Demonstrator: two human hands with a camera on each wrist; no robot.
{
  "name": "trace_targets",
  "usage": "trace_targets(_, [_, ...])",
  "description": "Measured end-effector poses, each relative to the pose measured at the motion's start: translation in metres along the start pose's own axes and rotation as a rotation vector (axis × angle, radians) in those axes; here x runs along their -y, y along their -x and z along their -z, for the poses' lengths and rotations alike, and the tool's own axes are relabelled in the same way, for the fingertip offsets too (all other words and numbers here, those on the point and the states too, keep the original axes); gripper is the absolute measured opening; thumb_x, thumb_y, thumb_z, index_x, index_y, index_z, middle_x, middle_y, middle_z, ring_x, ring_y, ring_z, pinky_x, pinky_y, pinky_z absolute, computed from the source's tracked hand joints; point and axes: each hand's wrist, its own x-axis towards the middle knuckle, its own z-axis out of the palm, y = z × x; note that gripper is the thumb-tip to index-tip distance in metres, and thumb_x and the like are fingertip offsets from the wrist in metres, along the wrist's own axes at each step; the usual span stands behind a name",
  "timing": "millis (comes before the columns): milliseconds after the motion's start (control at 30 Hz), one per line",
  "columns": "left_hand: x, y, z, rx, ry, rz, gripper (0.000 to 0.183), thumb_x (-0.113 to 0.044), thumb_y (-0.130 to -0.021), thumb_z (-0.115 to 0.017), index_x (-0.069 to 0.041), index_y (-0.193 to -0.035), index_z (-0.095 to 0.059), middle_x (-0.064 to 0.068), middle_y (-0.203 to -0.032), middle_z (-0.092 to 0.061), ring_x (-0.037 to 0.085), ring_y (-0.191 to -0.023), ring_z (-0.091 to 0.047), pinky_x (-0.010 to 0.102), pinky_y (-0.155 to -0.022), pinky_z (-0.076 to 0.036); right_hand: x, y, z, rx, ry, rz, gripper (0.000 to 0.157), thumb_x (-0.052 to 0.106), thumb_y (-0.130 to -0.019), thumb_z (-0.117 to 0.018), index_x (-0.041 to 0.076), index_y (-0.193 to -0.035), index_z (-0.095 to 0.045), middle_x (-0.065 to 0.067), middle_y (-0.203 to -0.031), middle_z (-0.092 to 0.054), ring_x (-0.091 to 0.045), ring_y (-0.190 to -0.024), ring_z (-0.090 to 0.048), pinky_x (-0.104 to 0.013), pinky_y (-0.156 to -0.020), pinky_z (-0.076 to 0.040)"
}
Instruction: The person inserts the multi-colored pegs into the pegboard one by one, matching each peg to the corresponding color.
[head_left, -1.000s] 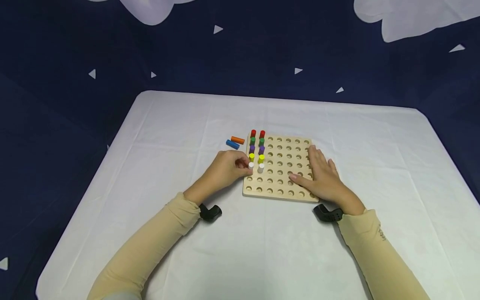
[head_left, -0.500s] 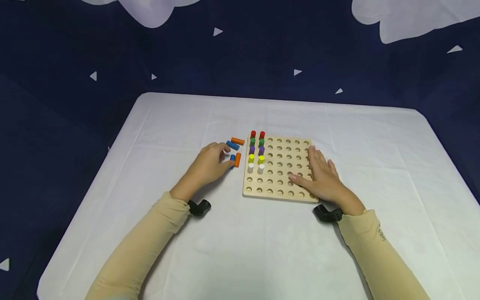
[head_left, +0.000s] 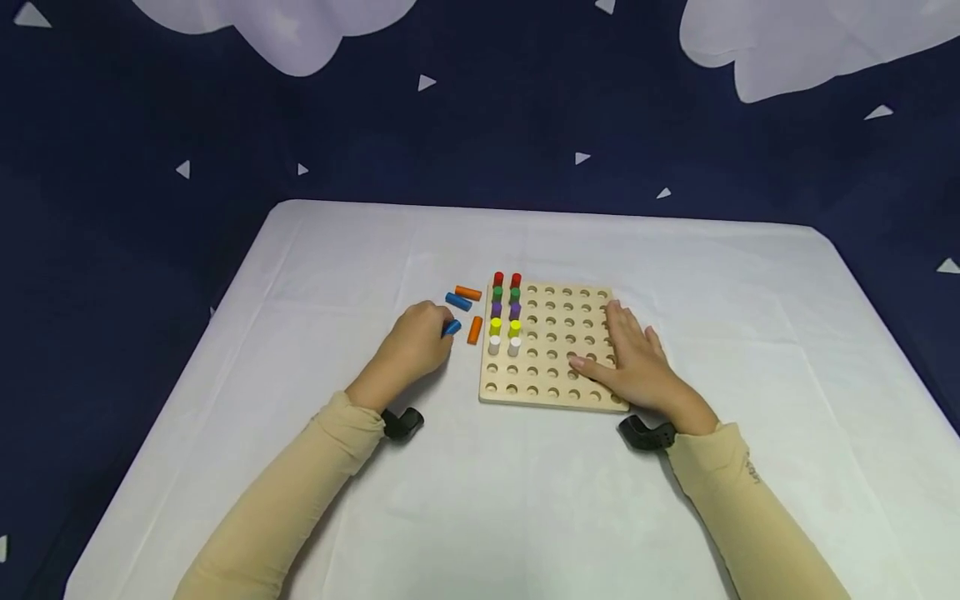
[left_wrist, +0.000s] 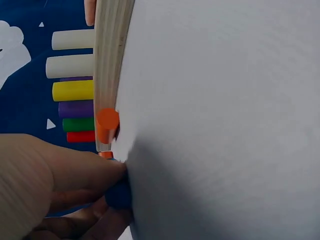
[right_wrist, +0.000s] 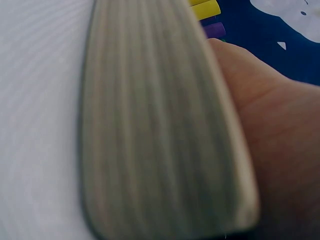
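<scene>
Left of the board, my left hand [head_left: 411, 343] pinches a blue peg [head_left: 452, 327] between thumb and fingers, low over the cloth; in the left wrist view the blue peg [left_wrist: 118, 196] is partly hidden by the fingers. Just right of it lies an orange peg [head_left: 475, 330]. A second blue peg [head_left: 458, 302] and another orange peg [head_left: 468, 293] lie behind, side by side. My right hand [head_left: 637, 367] rests with fingers extended on the right edge of the wooden pegboard [head_left: 555, 398]. Pairs of red, green, purple, yellow and white pegs [head_left: 494, 344] stand upright in its two left columns.
A white cloth covers the table [head_left: 525, 500], whose rounded far edge meets a dark blue backdrop [head_left: 480, 125] with white shapes. Each wrist wears a black device [head_left: 402, 423]. Several bare holes [head_left: 551, 337] fill the right part of the board.
My left hand has left the white peg standing in the board, moved left to the loose pegs and picked up a blue one. My right hand stays on the board. The head view has tilted up slightly.
</scene>
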Motion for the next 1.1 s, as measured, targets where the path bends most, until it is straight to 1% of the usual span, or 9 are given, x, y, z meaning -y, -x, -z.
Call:
trace_targets(133, [0.005,0.002,0.0,-0.048,0.035,0.004,0.016,-0.005,-0.089,-0.064,0.001,-0.102,-0.07,0.011,-0.091,-0.065,0.021,-0.08,-0.058,0.034,-0.073,-0.052,0.001,-0.004,-0.001,0.002,0.0,0.0,0.114,0.071,-0.089,-0.054,0.014,-0.156,0.018,-0.009,-0.166,0.014,-0.034,-0.154,0.011,-0.062,-0.119,0.011])
trace_targets(200, [0.006,0.002,0.0,-0.075,0.073,0.006,0.014,-0.008,-0.09,-0.066,0.0,-0.101,-0.069,0.01,-0.088,-0.065,0.02,-0.078,-0.057,0.033,-0.07,-0.05,0.0,-0.006,-0.001,-0.001,0.001,-0.001,0.114,0.071,-0.089,-0.054,0.014,-0.156,0.018,-0.009,-0.166,0.014,-0.034,-0.154,0.01,-0.061,-0.12,0.011])
trace_targets(300, [0.006,0.005,-0.001,-0.115,0.153,-0.012,0.015,-0.011,-0.09,-0.07,-0.002,-0.101,-0.067,0.008,-0.088,-0.066,0.019,-0.079,-0.059,0.031,-0.07,-0.052,-0.001,-0.007,-0.002,-0.005,0.005,0.001,0.114,0.071,-0.089,-0.053,0.013,-0.156,0.018,-0.01,-0.166,0.013,-0.034,-0.154,0.01,-0.061,-0.12,0.011])
trace_targets(400, [0.001,0.01,-0.002,-0.129,0.26,-0.032,0.018,-0.011,-0.09,-0.072,-0.002,-0.104,-0.066,0.007,-0.091,-0.067,0.018,-0.082,-0.062,0.03,-0.074,-0.053,-0.001,-0.007,-0.003,-0.003,0.009,-0.001,0.114,0.071,-0.089,-0.053,0.012,-0.156,0.018,-0.01,-0.166,0.013,-0.034,-0.154,0.01,-0.061,-0.12,0.011])
trace_targets(567, [-0.01,0.02,-0.006,-0.123,0.433,-0.057,0.02,-0.01,-0.09,-0.073,-0.003,-0.106,-0.064,0.007,-0.096,-0.067,0.015,-0.086,-0.065,0.026,-0.076,-0.055,0.001,-0.006,-0.002,-0.001,0.011,-0.001,0.114,0.071,-0.089,-0.052,0.012,-0.156,0.018,-0.01,-0.166,0.014,-0.035,-0.154,0.01,-0.062,-0.119,0.011])
trace_targets(733, [-0.021,0.026,-0.014,-0.142,0.555,-0.132,0.024,-0.007,-0.088,-0.074,-0.005,-0.109,-0.062,0.006,-0.096,-0.067,0.014,-0.088,-0.067,0.02,-0.076,-0.057,0.002,-0.007,-0.001,-0.015,0.009,0.002,0.114,0.071,-0.089,-0.053,0.013,-0.157,0.017,-0.01,-0.166,0.012,-0.034,-0.155,0.009,-0.061,-0.12,0.01])
trace_targets(867, [-0.029,0.029,-0.02,-0.157,0.566,-0.197,0.023,-0.007,-0.087,-0.076,-0.005,-0.106,-0.063,0.005,-0.094,-0.068,0.012,-0.085,-0.067,0.018,-0.075,-0.057,0.002,-0.007,-0.001,-0.02,0.01,0.005,0.113,0.07,-0.089,-0.054,0.013,-0.157,0.016,-0.011,-0.166,0.011,-0.034,-0.155,0.008,-0.061,-0.12,0.01])
trace_targets(967, [-0.034,0.031,-0.025,-0.172,0.515,-0.227,0.019,-0.009,-0.086,-0.077,-0.008,-0.099,-0.064,0.003,-0.091,-0.069,0.009,-0.081,-0.067,0.017,-0.072,-0.056,0.003,-0.007,0.001,-0.017,0.011,0.004,0.114,0.071,-0.089,-0.054,0.013,-0.157,0.017,-0.01,-0.166,0.012,-0.034,-0.155,0.009,-0.061,-0.12,0.01])
trace_targets(1100, [-0.039,0.031,-0.028,-0.179,0.43,-0.245,0.018,-0.011,-0.086,-0.078,-0.01,-0.096,-0.064,0.0,-0.086,-0.07,0.006,-0.075,-0.064,0.018,-0.067,-0.054,0.003,-0.007,0.003,-0.012,0.016,0.002,0.114,0.071,-0.089,-0.053,0.012,-0.156,0.017,-0.01,-0.166,0.013,-0.034,-0.154,0.01,-0.061,-0.12,0.011])
